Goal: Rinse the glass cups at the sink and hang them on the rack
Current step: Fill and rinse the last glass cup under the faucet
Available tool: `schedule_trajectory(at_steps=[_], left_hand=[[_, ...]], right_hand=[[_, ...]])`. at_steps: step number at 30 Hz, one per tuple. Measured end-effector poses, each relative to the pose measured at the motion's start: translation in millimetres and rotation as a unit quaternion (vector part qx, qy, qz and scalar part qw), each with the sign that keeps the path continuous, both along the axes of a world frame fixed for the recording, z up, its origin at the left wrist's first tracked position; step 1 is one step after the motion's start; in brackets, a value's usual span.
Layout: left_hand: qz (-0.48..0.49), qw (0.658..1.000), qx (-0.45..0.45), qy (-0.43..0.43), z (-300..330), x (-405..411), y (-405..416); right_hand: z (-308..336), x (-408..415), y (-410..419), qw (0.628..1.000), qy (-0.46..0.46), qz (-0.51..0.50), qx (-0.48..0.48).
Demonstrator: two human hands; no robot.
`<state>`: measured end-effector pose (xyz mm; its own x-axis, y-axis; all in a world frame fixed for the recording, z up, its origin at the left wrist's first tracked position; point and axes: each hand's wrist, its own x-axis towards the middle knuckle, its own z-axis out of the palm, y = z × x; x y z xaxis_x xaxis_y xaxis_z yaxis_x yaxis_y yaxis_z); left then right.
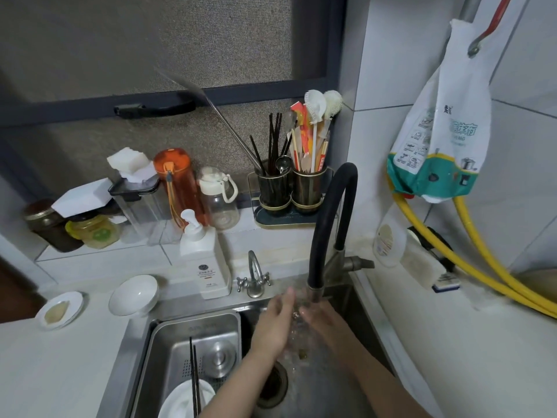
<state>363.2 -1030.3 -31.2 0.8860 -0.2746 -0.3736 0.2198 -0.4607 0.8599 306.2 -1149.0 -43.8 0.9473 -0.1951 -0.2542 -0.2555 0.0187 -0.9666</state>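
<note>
White tiles and a screened window are backing the steel sink (355, 300), where water is running from the black faucet (331, 224) near the sink's back edge. Both hands are meeting under the stream: the left hand (275, 324) and right hand (321, 319) are cupping something clear between them, probably a glass cup (297, 322), though blur is hiding its outline and which way its mouth points. Wet glass will be slippery, rigid and breakable; wrapping the body is looking safest.
</note>
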Motion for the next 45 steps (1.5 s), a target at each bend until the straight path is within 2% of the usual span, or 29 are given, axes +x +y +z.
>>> schedule_trajectory(at_steps=[2,5,9,10,13,15,17,19,22,24,28,33,40,45], left_hand=[[-0.051,0.999,0.014,-0.003,-1.9,-5.1,-4.2],[-0.091,0.996,0.006,-0.022,-17.9,-15.0,3.4],[-0.087,0.991,0.035,-0.094,-14.0,-10.5,6.2],[-0.081,0.987,0.071,-0.12,-9.9,-8.2,0.2],[-0.11,0.961,0.184,-0.172,8.1,-10.9,-23.3],[-0.11,0.952,0.225,-0.174,9.3,-14.0,-33.9],[-0.083,0.956,0.233,-0.159,7.5,-14.3,-35.4],[-0.06,0.967,0.212,-0.125,3.7,-12.0,-34.0],[-0.028,0.997,0.067,-0.001,3.6,-7.8,-26.9],[-0.006,0.998,-0.019,0.058,5.7,-6.9,-20.0],[-0.011,0.992,-0.109,0.062,6.0,-14.9,-3.5],[-0.054,0.99,-0.118,0.055,5.0,-24.7,21.3],[-0.137,0.984,-0.112,-0.014,-2.0,-25.7,42.0],[-0.215,0.965,-0.033,-0.144,-6.0,-24.2,38.2]], right_hand=[[-4.9,-2.1,-9.2,0.999,0.014,-0.047,0.006],[2.6,-9.8,-11.6,0.998,0.052,-0.034,-0.017],[13.9,-5.1,-6.1,0.988,0.052,0.023,-0.142],[15.6,-6.5,-6.6,0.992,0.047,0.014,-0.119],[13.5,-13.8,-19.1,0.995,0.055,-0.07,0.05],[7.9,-19.0,-23.7,0.994,0.048,-0.084,0.05],[-1.7,-17.5,-23.7,0.997,0.025,-0.078,0.006],[-0.2,-20.0,-19.0,0.997,0.004,-0.077,-0.012],[-0.5,-19.9,-12.8,0.998,-0.03,-0.061,0.01],[-2.7,-18.7,-10.8,0.998,-0.035,-0.043,0.018],[9.3,-17.1,-4.4,0.997,-0.054,-0.003,0.046],[10.9,-18.5,0.6,0.997,-0.062,0.044,0.032],[11.7,-21.4,-13.3,0.996,-0.038,0.072,0.031],[19.5,-31.8,-20.0,0.993,-0.077,0.081,-0.029]])
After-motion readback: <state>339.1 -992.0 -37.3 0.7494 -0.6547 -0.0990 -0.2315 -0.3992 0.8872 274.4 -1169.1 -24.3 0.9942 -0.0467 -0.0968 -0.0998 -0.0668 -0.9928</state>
